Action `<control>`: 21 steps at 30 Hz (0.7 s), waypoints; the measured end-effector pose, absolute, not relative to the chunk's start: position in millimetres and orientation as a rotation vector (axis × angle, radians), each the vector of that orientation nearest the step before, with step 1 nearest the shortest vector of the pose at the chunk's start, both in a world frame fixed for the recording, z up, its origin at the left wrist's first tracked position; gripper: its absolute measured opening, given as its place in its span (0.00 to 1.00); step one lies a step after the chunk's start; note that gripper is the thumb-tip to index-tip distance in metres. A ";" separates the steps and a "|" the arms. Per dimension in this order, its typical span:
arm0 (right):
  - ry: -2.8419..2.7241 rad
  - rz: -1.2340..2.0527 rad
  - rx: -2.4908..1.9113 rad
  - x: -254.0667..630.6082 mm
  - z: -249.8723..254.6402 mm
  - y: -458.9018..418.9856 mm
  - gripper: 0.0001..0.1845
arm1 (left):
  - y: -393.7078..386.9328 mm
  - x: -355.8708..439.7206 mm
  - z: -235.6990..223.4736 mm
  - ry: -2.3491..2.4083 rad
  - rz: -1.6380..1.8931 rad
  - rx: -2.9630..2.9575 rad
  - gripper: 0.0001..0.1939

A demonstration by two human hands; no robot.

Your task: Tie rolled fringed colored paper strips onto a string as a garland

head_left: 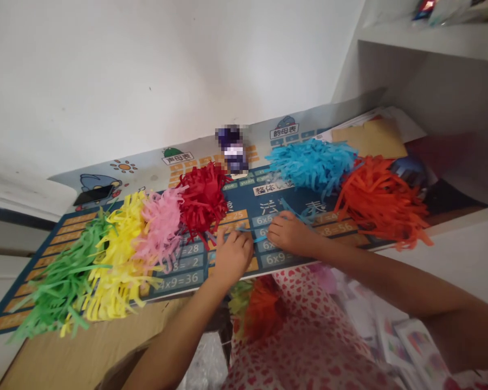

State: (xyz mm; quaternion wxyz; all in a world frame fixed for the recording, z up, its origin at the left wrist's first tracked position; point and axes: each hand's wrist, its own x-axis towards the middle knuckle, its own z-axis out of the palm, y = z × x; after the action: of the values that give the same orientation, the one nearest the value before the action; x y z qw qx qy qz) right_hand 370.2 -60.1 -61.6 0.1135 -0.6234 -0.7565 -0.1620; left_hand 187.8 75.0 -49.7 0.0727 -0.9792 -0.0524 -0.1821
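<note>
Wall: a white wall [146, 70] stands behind a long chart board [268, 203] with sums and letters on it.
Left side of board: a green paper fringe [61, 276], a yellow paper fringe [117, 260], a pink paper fringe [160, 227] and a red paper fringe [203, 200] lie in a row.
Right side of board: a blue paper fringe [311, 165] sits beside an orange paper fringe [380, 203].
Left hand [232, 259]: fingers curl down and seem to pinch a thin blue paper strip [260, 238].
Right hand [288, 234]: fingers bend and seem to pinch that strip too.
Strip place: it lies on the board, between the hands.
Feel: it looks very light, soft and easy to tear, so gentle fingertips near its ends seem best.
</note>
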 end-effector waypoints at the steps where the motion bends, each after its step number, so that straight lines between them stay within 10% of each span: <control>1: -2.198 -0.485 -1.828 373.5 -64.7 -62.5 0.12 | 75.0 186.4 -50.3 -0.162 -0.551 -2.948 0.07; 21: -1.720 0.459 -2.104 400.8 -54.7 -54.1 0.05 | 89.3 188.9 -50.6 -0.798 -0.385 -3.307 0.06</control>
State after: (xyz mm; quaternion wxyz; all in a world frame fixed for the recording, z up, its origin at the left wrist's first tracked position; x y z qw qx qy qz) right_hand 400.8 -54.1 -54.7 0.1915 -0.7493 -0.6125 0.1634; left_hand 188.9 89.3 -50.6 -0.1405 -0.9563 -0.2308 -0.1113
